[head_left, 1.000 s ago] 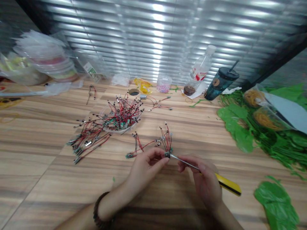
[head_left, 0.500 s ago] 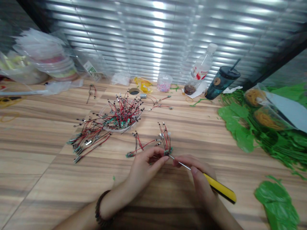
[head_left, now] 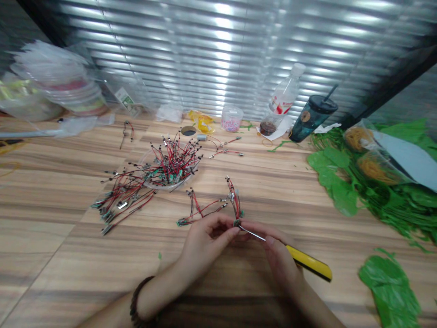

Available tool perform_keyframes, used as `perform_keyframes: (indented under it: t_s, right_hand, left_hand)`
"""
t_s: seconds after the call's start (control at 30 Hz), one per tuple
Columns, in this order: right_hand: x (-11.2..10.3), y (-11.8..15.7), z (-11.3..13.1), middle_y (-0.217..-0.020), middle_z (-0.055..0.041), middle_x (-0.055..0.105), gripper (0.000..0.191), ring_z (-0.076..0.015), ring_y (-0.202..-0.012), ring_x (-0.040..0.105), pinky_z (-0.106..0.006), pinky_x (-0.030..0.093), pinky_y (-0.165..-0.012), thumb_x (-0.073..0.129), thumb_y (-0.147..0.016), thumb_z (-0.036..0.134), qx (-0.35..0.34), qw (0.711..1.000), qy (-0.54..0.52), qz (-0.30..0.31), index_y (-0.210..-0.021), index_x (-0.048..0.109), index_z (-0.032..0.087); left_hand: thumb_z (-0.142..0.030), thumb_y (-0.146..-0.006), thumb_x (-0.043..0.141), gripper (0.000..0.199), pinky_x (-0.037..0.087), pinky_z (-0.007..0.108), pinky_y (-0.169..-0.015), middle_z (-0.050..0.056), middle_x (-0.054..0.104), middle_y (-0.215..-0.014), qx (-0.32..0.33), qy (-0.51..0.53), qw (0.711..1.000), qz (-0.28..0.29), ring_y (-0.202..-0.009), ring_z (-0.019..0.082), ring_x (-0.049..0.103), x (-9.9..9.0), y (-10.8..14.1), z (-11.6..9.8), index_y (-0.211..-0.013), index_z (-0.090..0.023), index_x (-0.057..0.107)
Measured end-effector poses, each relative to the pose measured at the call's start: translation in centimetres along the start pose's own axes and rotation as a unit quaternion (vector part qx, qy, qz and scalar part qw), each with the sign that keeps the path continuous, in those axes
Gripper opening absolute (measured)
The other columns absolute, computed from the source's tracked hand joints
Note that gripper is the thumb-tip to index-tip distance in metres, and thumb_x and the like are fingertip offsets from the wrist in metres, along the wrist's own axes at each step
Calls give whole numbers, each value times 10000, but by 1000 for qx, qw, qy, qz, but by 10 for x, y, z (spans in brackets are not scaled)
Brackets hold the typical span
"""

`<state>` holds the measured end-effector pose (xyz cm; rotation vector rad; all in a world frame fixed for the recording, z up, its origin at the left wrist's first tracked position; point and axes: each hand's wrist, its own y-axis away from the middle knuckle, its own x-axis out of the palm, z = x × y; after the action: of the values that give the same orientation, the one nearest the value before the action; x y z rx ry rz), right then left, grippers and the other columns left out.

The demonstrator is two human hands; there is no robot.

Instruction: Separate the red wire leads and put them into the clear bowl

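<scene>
Between the thumb and fingers of my left hand (head_left: 208, 239) is a small green circuit board (head_left: 236, 222), with red and black wires (head_left: 233, 200) rising behind it. My right hand (head_left: 282, 255) grips a screwdriver (head_left: 307, 263) with a yellow and black handle and a thin metal shaft. The shaft's tip meets the board or lies right beside it; which of the two is too small to tell. My right fingertips reach close to the board. Left of it, more wired boards (head_left: 182, 222) lie on the wooden table (head_left: 112, 282).
A clear bowl (head_left: 167, 186) overflows with wired boards, and a pile of them (head_left: 114, 205) lies to its left. At the back stand a plastic bottle (head_left: 282, 102) and a dark tumbler (head_left: 312, 118). Green plastic pieces (head_left: 392, 287) and green bundles (head_left: 385, 205) lie on the right.
My right hand has moved left with the screwdriver, its fingertips now closer to the board. The wires above the board stand closer together. The whole view has shifted slightly.
</scene>
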<state>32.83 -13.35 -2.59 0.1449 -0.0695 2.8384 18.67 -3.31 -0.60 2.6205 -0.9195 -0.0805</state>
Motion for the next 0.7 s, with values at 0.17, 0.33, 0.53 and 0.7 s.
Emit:
perform_keyframes:
  t_s: [0.17,0.33,0.53,0.7]
  right_hand:
    - [-1,-2,1,-1113,-67,687,329,-243,-918,653,-407,517,-830,432,-899,337,7,1000,-24,-5,-994,734,247]
    - [-1,-2,5,-1099,-41,695,318,-234,-985,640,-404,499,-886,427,-904,290,1,1000,1,-14,-1006,728,271]
    - [-8,7,13,-1216,-42,634,325,-252,-1161,557,-441,413,-1013,423,-923,306,-17,987,156,32,-1129,674,290]
    - [-11,8,7,-1150,-43,669,315,-255,-1116,585,-449,435,-993,429,-916,309,-5,995,94,19,-1087,693,284]
  left_hand:
    - [-352,-654,715,330,491,138,-591,18,636,-703,-31,46,998,12,-588,34,563,0,-2,-3,-787,-85,575]
    - [-368,-739,631,293,478,130,-634,31,624,-761,13,-45,999,21,-673,42,566,-1,-3,3,-824,-95,568]
    - [-390,-839,498,285,386,105,-573,12,602,-726,123,-274,953,45,-631,27,498,-8,0,5,-802,-127,601]
    - [-339,-895,411,284,441,138,-802,23,656,-918,178,-369,907,97,-873,60,584,-13,2,0,-938,-169,635]
